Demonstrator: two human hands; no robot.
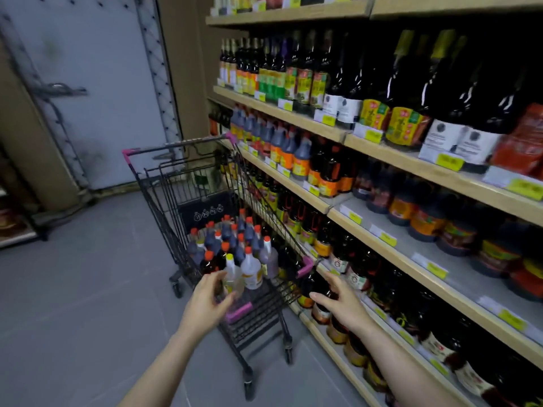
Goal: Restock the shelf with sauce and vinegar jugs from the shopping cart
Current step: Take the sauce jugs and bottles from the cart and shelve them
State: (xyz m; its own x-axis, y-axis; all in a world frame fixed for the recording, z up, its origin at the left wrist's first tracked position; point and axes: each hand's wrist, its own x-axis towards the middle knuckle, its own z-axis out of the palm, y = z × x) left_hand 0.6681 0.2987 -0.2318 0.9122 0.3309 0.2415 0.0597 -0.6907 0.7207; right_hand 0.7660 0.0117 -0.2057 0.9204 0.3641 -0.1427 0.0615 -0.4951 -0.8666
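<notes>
A black wire shopping cart (164, 186) with pink corner caps stands against the shelves, holding several dark and clear jugs (235, 248) with orange caps. My left hand (207, 301) reaches over the cart's near rim, fingers spread beside a clear jug with a yellow cap (232, 274), close to it but without a grip. Held out with relaxed fingers, my right hand (338, 301) sits in front of dark bottles (311, 284) on the low shelf, holding nothing. The wooden shelf unit (411, 230) on the right has a bare stretch on its third board.
Rows of dark sauce bottles fill the upper and lower shelves, with yellow price tags (388, 237) along the edges. Grey tile floor (73, 304) lies left of the cart. A pale door (88, 83) stands behind it, and a low rack (11, 224) sits at far left.
</notes>
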